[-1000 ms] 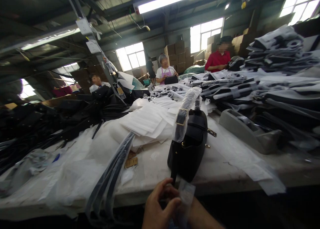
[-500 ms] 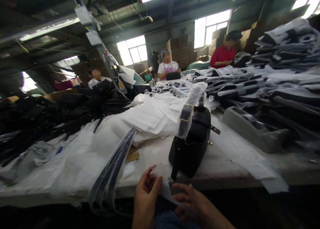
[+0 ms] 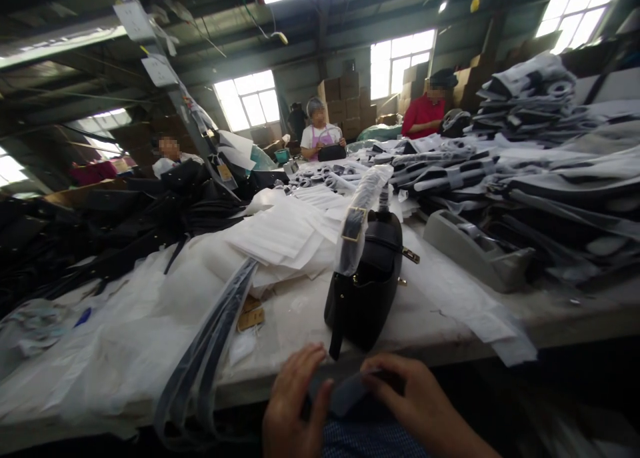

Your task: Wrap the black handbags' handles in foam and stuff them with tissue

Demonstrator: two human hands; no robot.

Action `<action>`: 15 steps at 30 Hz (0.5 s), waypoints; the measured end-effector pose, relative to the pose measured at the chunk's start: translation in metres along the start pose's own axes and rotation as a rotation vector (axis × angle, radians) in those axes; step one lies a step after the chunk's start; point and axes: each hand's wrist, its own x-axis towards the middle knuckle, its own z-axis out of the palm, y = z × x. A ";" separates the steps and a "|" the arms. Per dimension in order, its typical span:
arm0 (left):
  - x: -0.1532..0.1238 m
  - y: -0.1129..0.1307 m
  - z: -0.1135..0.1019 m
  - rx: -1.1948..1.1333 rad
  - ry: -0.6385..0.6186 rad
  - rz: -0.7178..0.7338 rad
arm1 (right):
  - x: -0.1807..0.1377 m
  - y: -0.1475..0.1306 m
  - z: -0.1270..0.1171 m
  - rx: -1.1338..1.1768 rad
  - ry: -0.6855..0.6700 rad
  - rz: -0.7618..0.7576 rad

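A thin translucent sheet [image 3: 349, 394] is held low over my lap, below the table edge. My right hand [image 3: 420, 395] pinches its right end between thumb and fingers. My left hand [image 3: 295, 405] is at the sheet's left side, fingers stretched and thumb apart; it is slightly blurred. Just beyond my hands a black handbag [image 3: 373, 285] stands on the table, its handle [image 3: 357, 225] covered in clear plastic film around a gold buckle. Gold-coloured hardware sticks out on the bag's right side.
Plastic-wrapped dark straps [image 3: 210, 358] hang over the table edge at left. Near them are brown tags [image 3: 251, 317] and stacked white foam sheets [image 3: 280, 235]. A grey tape dispenser [image 3: 475, 251] stands at right, before piled wrapped parts [image 3: 525, 95]. Several people work behind.
My left hand has gone from a pinch on the sheet to stretched fingers. My right hand has closed on the sheet's right end. The view has shifted right.
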 end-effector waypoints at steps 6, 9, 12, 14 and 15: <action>0.002 0.011 0.005 -0.166 -0.254 -0.220 | 0.005 -0.016 -0.001 -0.050 0.023 -0.085; 0.002 0.007 0.004 -0.279 -0.211 -0.460 | 0.014 -0.011 0.002 0.006 0.070 -0.022; 0.000 0.001 0.000 -0.419 -0.179 -0.605 | 0.023 -0.010 0.012 0.036 0.016 -0.012; -0.002 -0.003 -0.004 -0.492 -0.168 -0.655 | 0.028 -0.014 0.020 0.037 0.003 -0.007; -0.003 -0.005 -0.006 -0.518 -0.172 -0.676 | 0.030 -0.016 0.024 0.029 0.007 0.000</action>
